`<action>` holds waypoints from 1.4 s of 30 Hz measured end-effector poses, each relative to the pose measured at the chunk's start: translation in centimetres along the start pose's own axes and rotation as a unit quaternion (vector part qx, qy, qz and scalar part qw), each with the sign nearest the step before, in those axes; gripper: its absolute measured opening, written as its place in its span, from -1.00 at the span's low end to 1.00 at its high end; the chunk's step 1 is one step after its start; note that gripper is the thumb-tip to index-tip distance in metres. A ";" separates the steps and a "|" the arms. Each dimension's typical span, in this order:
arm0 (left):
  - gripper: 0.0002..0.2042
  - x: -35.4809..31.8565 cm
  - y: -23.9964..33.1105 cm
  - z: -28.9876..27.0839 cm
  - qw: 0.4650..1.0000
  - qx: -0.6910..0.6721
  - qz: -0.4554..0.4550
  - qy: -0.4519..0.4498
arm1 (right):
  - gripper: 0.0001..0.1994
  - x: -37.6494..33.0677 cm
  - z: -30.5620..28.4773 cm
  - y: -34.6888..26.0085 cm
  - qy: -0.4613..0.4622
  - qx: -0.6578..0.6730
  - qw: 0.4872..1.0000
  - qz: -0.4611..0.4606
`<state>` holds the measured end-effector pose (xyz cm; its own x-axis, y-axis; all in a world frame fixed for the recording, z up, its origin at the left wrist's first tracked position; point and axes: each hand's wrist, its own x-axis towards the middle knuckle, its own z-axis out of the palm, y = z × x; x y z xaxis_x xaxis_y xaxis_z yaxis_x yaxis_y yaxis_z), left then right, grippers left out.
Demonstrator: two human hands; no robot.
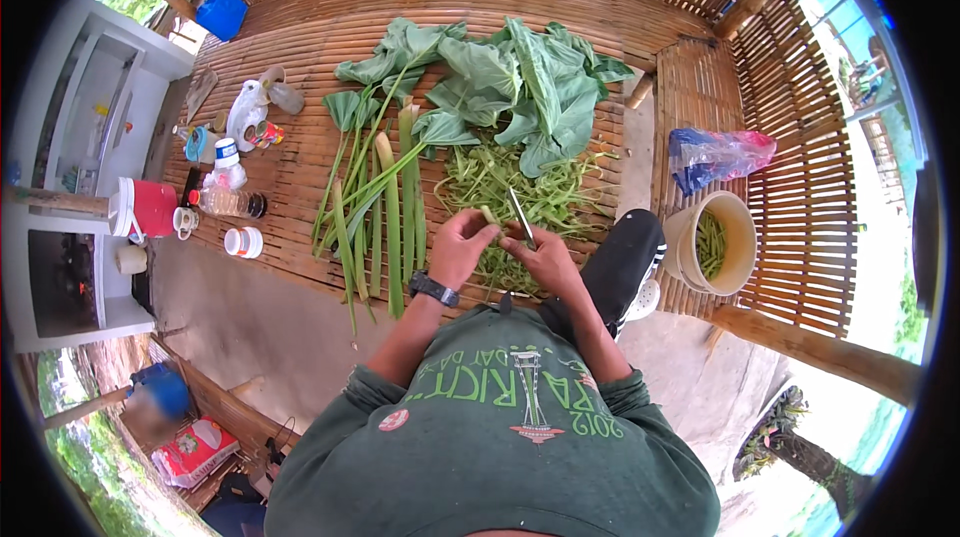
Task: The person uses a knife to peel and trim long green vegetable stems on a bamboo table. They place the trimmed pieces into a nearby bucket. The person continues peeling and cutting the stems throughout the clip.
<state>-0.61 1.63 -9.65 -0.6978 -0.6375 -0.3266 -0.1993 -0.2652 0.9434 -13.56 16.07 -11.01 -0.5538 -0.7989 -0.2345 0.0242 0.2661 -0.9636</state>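
My hands meet over the pile of cut stems point(510, 202), leaves point(500, 87) behind it, long stalks point(385, 207) to its left, jars and bottles point(225, 192) farther left, bucket point(735, 237) at right.

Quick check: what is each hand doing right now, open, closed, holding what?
Left hand: closed on a green stalk piece.
Right hand: closed on a knife, blade pointing up over the pile of peelings.

Blue container point(221, 11) upper left, red jug point(145, 207) at left edge, white jar point(243, 242) beside it, blue plastic bag point(718, 154) at right, cream bucket point(700, 267) below it.
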 end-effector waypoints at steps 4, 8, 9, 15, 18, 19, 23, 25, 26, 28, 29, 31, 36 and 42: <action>-0.71 0.5 0.1 2.7 0.997 0.024 0.013 -0.077 | -0.67 -1.5 -2.1 0.7 0.016 0.026 0.998 0.047; -0.67 1.5 -0.5 2.4 0.994 0.077 0.024 -0.072 | -0.79 -3.3 -8.0 -0.3 0.172 0.200 0.946 0.189; -0.67 2.1 -0.7 1.7 0.992 0.113 0.033 -0.055 | -0.82 -3.7 -10.5 1.2 0.213 0.271 0.922 0.175; -0.64 7.6 -2.7 -5.7 0.875 0.423 0.183 0.147 | -0.57 -7.3 -28.6 11.3 0.455 0.447 0.765 0.091; -0.60 12.1 -4.2 -10.0 0.804 0.519 0.181 0.225 | -0.52 -8.3 -31.7 14.2 0.539 0.367 0.735 0.185; -0.58 13.2 -4.3 -11.3 0.782 0.550 0.160 0.245 | -0.53 -7.5 -31.1 13.4 0.538 0.341 0.751 0.174; -0.70 16.6 -5.0 -14.3 0.771 0.579 0.138 0.227 | -0.56 -4.2 -21.1 7.1 0.480 0.167 0.848 0.152; -0.76 17.9 -4.0 -13.3 0.786 0.586 0.077 0.181 | -0.52 -2.6 -18.5 7.4 0.403 -0.068 0.910 0.064; -0.82 17.9 -4.6 -14.0 0.777 0.592 0.094 0.192 | -0.51 -0.9 -15.8 6.4 0.354 -0.214 0.910 -0.026; -0.81 18.0 -4.5 -14.0 0.800 0.558 0.112 0.191 | -0.47 0.3 -9.7 -1.3 0.269 -0.251 0.930 0.023; -0.80 17.7 -4.7 -13.8 0.811 0.540 0.121 0.190 | -0.46 0.6 -6.7 -6.2 0.187 -0.135 0.966 0.115; -0.79 17.4 -4.4 -13.0 0.846 0.461 0.181 0.197 | -0.49 3.3 -3.9 -3.1 0.099 -0.148 0.984 0.014; -0.76 14.1 1.5 -8.5 0.890 0.329 0.233 0.215 | -0.49 8.1 3.0 -6.0 -0.024 -0.122 0.992 -0.003; -0.84 12.6 5.9 -5.1 0.879 0.299 0.304 0.212 | -0.46 13.1 4.0 -7.3 -0.027 -0.131 0.991 -0.017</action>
<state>-7.12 -11.64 -8.50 -0.5059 -0.7764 0.3759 -0.2939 0.5649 0.7711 -17.64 1.48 -7.56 -0.5056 -0.8352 -0.2162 -0.2137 0.3640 -0.9065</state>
